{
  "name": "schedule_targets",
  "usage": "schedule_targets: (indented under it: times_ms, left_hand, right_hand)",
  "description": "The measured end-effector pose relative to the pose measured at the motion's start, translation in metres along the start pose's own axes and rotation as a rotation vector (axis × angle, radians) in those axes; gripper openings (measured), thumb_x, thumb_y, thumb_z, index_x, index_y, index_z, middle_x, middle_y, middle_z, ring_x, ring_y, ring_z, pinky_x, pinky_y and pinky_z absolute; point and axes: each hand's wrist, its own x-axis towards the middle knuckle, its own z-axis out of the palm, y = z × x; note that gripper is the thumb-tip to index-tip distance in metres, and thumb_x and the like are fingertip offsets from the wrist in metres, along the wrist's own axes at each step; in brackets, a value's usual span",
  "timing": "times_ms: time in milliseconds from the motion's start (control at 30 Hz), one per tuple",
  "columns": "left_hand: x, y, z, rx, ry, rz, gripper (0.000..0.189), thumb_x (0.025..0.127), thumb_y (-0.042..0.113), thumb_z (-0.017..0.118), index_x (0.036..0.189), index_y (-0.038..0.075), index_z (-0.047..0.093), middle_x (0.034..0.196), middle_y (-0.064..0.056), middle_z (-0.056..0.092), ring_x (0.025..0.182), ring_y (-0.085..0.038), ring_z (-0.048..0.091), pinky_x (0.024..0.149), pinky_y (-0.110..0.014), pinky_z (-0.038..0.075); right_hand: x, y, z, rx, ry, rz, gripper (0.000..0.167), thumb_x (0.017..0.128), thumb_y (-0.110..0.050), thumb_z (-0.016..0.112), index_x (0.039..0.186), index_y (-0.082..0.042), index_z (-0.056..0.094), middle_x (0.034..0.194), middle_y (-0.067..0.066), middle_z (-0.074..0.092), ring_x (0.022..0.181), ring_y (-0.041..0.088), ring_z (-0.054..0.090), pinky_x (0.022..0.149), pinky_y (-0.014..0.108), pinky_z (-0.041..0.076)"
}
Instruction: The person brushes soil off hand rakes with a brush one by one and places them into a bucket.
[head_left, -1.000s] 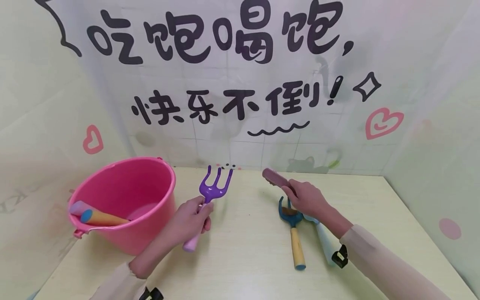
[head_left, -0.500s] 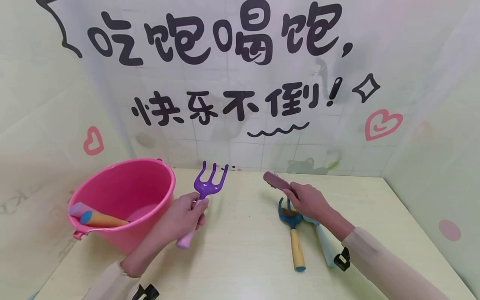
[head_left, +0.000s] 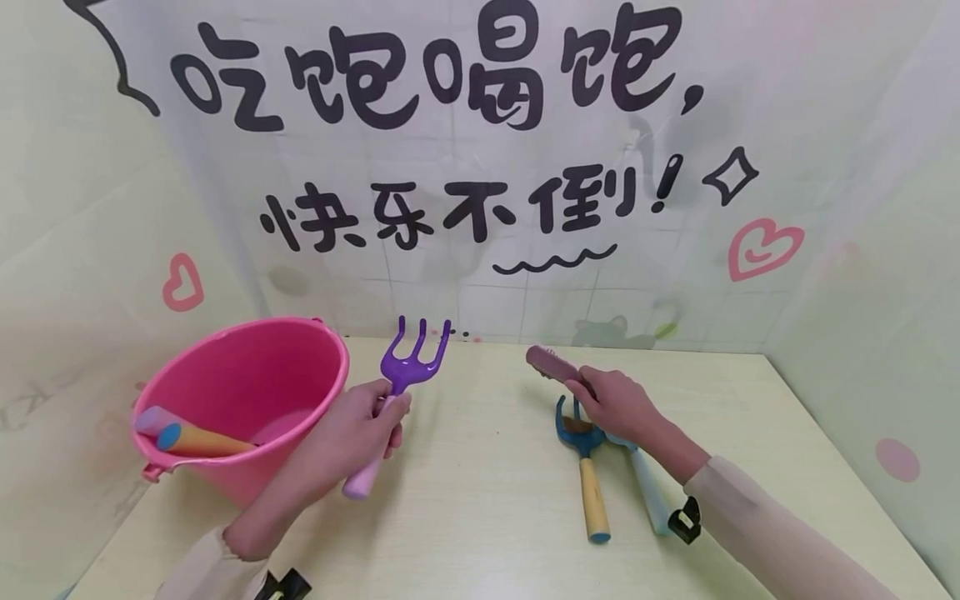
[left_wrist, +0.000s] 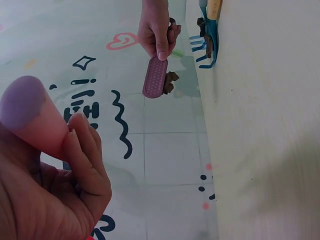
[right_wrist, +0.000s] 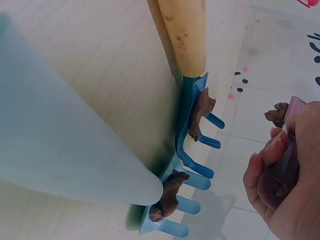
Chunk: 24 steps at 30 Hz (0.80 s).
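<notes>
Left hand (head_left: 354, 429): grasping purple fork (head_left: 408, 370), right of pink bucket (head_left: 240, 358)
Right hand (head_left: 618, 404): grasping mauve tool (head_left: 551, 364)
Dark-blue fork (head_left: 590, 475): on bench (head_left: 480, 517), right side

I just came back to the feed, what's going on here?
A person's left hand holds a purple fork by its handle, prongs up, next to the pink bucket. The right hand grips a mauve tool. Below it, a blue fork and a light-blue fork lie on the table, each with a brown lump on its head. Two handles stick up inside the bucket.
</notes>
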Motion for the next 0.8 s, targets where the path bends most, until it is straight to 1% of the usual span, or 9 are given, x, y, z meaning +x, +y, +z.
schedule_targets:
  times_ms: [233,367,467,600,700,800]
  left_hand:
    - [-0.004,0.009,-0.005,-0.002,-0.003,0.000,0.022,0.106,0.025,0.056,0.099,0.004,0.057,0.077,-0.011,0.061,0.064,-0.022,0.059,0.054,-0.033,0.050]
    - [-0.005,0.013,-0.009,0.013,-0.015,0.029,0.023,0.106,0.025,0.056,0.100,0.003,0.057,0.076,-0.011,0.061,0.064,-0.023,0.059,0.055,-0.033,0.050]
    - [-0.006,0.016,-0.012,0.035,-0.008,0.047,0.024,0.106,0.027,0.057,0.101,0.003,0.057,0.076,-0.010,0.062,0.064,-0.023,0.060,0.055,-0.033,0.051]
    - [-0.008,0.020,-0.016,0.053,0.004,0.053,0.025,0.105,0.029,0.058,0.104,0.004,0.059,0.076,-0.009,0.062,0.064,-0.023,0.061,0.056,-0.034,0.051]
    - [-0.010,0.022,-0.022,0.065,0.004,0.072,0.027,0.105,0.031,0.058,0.104,0.003,0.059,0.076,-0.009,0.062,0.064,-0.022,0.061,0.056,-0.033,0.051]
    - [-0.011,0.024,-0.031,0.079,0.013,0.081,0.029,0.105,0.032,0.057,0.106,0.003,0.059,0.078,-0.010,0.062,0.065,-0.023,0.062,0.056,-0.033,0.052]
  right_hand:
    - [-0.001,-0.001,0.001,0.003,-0.010,0.014,0.020,0.104,-0.022,0.060,0.089,-0.010,0.057,0.065,-0.004,0.049,0.055,0.014,0.044,0.051,0.031,0.039]
    - [-0.001,-0.001,0.001,0.000,-0.017,0.012,0.020,0.104,-0.023,0.060,0.089,-0.010,0.057,0.065,-0.004,0.049,0.055,0.014,0.044,0.051,0.031,0.039]
    - [-0.001,-0.002,0.001,-0.001,-0.014,0.004,0.021,0.104,-0.023,0.060,0.088,-0.010,0.057,0.064,-0.004,0.048,0.054,0.014,0.044,0.051,0.031,0.038]
    - [-0.001,-0.003,0.002,-0.001,-0.010,-0.004,0.021,0.104,-0.023,0.060,0.087,-0.011,0.056,0.064,-0.005,0.047,0.054,0.013,0.043,0.051,0.031,0.037]
    - [-0.001,-0.003,0.002,-0.002,-0.009,-0.007,0.021,0.104,-0.022,0.060,0.087,-0.011,0.056,0.064,-0.005,0.047,0.053,0.013,0.043,0.051,0.031,0.037]
    - [-0.001,-0.003,0.002,0.000,-0.010,-0.008,0.021,0.104,-0.022,0.060,0.087,-0.011,0.056,0.064,-0.005,0.047,0.054,0.014,0.043,0.051,0.031,0.038]
